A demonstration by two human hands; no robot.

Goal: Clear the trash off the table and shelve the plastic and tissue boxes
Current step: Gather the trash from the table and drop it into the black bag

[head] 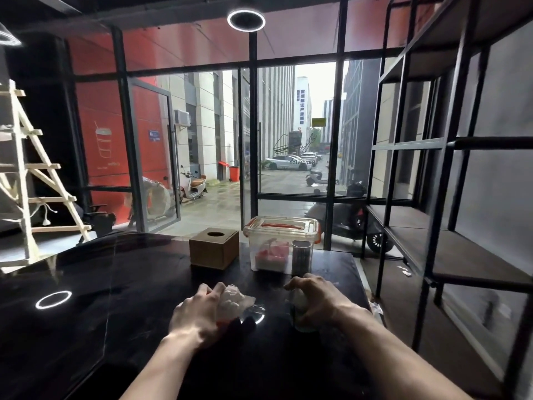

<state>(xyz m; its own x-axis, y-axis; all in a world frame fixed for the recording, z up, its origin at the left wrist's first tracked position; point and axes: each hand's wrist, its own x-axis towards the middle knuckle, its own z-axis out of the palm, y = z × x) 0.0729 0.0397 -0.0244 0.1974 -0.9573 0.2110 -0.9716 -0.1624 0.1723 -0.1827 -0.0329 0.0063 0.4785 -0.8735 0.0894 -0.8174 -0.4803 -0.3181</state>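
On the glossy black table (121, 284), my left hand (199, 310) is closed around crumpled white tissue and clear wrapper trash (235, 301). My right hand (313, 298) grips the top of a clear plastic cup (302, 321) standing near the table's right side. Behind the hands stand a brown wooden tissue box (213, 249) with a round hole on top and, to its right, a clear plastic box (281, 243) with an orange-trimmed lid. Red and white items show inside the plastic box.
A black metal shelf unit (432, 243) with dark boards stands along the right, close to the table's edge. A wooden ladder (34, 180) leans at the left. Small white scraps (403, 271) lie on the floor by the shelf. Glass windows and a door face the street.
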